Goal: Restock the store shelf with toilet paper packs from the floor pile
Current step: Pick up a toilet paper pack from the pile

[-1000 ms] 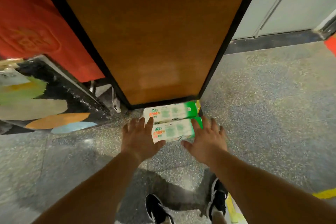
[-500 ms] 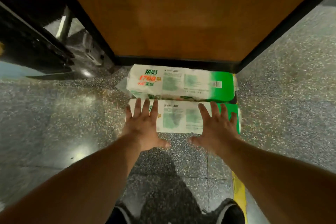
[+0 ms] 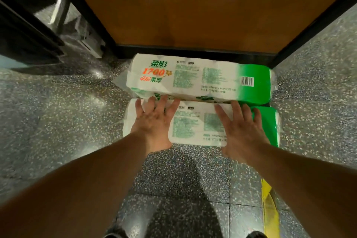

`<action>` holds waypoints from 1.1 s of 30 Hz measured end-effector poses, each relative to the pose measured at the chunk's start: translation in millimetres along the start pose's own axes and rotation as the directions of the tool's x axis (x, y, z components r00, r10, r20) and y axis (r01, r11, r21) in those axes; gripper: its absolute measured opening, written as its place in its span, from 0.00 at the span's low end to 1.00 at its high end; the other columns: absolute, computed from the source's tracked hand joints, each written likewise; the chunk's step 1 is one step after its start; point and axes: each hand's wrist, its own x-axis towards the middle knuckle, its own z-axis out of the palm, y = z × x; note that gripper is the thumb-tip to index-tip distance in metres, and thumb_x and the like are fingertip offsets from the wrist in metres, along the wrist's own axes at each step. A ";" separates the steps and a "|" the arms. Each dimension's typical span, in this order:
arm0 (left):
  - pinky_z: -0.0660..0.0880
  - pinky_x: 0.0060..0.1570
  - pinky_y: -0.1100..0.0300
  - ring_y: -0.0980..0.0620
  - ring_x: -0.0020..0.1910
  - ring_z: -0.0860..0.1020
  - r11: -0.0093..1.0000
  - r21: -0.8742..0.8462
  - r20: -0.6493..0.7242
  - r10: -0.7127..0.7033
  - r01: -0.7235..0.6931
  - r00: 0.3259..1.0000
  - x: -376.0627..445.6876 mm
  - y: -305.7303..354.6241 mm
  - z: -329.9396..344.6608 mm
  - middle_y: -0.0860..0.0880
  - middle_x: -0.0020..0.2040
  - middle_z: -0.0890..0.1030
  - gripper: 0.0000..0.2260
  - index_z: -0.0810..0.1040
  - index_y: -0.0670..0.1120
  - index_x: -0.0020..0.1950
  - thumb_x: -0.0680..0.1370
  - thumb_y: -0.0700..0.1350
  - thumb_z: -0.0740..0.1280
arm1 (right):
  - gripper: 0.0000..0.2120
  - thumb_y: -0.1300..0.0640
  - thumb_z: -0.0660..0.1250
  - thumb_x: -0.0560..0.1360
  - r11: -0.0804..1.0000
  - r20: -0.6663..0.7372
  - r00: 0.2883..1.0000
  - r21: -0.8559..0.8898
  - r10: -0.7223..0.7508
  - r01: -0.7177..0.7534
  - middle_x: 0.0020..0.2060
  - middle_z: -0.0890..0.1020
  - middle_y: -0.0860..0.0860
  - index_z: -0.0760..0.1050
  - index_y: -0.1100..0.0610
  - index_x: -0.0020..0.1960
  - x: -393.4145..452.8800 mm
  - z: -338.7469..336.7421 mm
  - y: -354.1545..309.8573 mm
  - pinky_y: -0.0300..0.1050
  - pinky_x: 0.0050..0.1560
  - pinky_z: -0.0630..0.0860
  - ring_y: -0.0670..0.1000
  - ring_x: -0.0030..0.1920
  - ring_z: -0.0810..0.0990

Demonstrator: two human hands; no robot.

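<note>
Fingers [image 3: 224,111] of both hands are lying spread flat on the near toilet paper pack [image 3: 193,123], pressing on its top without curling around it. That pack is lying on the floor [image 3: 58,121], the left hand [image 3: 154,121] near its white end and the right hand [image 3: 241,127] toward its green end. A second pack [image 3: 199,77] is lying just behind, touching it, against the base of a brown wooden panel [image 3: 193,6].

One head camera looks steeply down from close above the speckled floor [image 3: 58,121], facing a wooden panel [image 3: 193,6].
</note>
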 end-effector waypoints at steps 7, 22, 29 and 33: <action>0.49 0.74 0.26 0.39 0.74 0.56 0.999 -0.041 -0.012 -0.024 0.023 1.000 -36.7 -16.5 -40.7 0.45 0.74 0.54 0.61 0.30 0.55 0.79 0.65 0.66 0.75 | 0.62 0.37 0.76 0.66 0.999 -0.009 0.999 0.026 -0.033 0.034 0.77 0.48 0.59 0.30 0.44 0.78 -21.2 -61.7 -3.7 0.71 0.76 0.48 0.63 0.75 0.54; 0.43 0.77 0.35 0.42 0.78 0.51 0.996 -0.015 -0.168 -0.086 0.084 0.982 -246.2 -106.7 -364.6 0.49 0.78 0.53 0.60 0.36 0.58 0.80 0.62 0.68 0.74 | 0.60 0.32 0.74 0.65 0.975 -0.146 0.969 0.065 -0.201 0.212 0.79 0.47 0.51 0.34 0.38 0.80 -159.1 -410.9 -14.7 0.72 0.76 0.46 0.61 0.77 0.52; 0.46 0.77 0.35 0.42 0.77 0.53 0.975 -0.064 -0.304 -0.223 0.214 0.926 -380.4 -126.8 -510.2 0.48 0.78 0.56 0.60 0.38 0.61 0.81 0.61 0.68 0.74 | 0.59 0.34 0.74 0.66 0.941 -0.279 0.902 -0.022 -0.329 0.337 0.80 0.46 0.52 0.34 0.37 0.80 -240.8 -588.6 -25.4 0.72 0.76 0.41 0.61 0.79 0.48; 0.43 0.77 0.37 0.42 0.78 0.51 0.953 -0.108 -0.342 -0.302 0.282 0.890 -473.2 -127.7 -585.4 0.48 0.79 0.56 0.60 0.40 0.61 0.82 0.62 0.66 0.76 | 0.59 0.33 0.75 0.64 0.907 -0.333 0.845 -0.105 -0.418 0.407 0.79 0.51 0.52 0.38 0.38 0.81 -304.9 -677.4 -36.1 0.72 0.76 0.41 0.61 0.78 0.51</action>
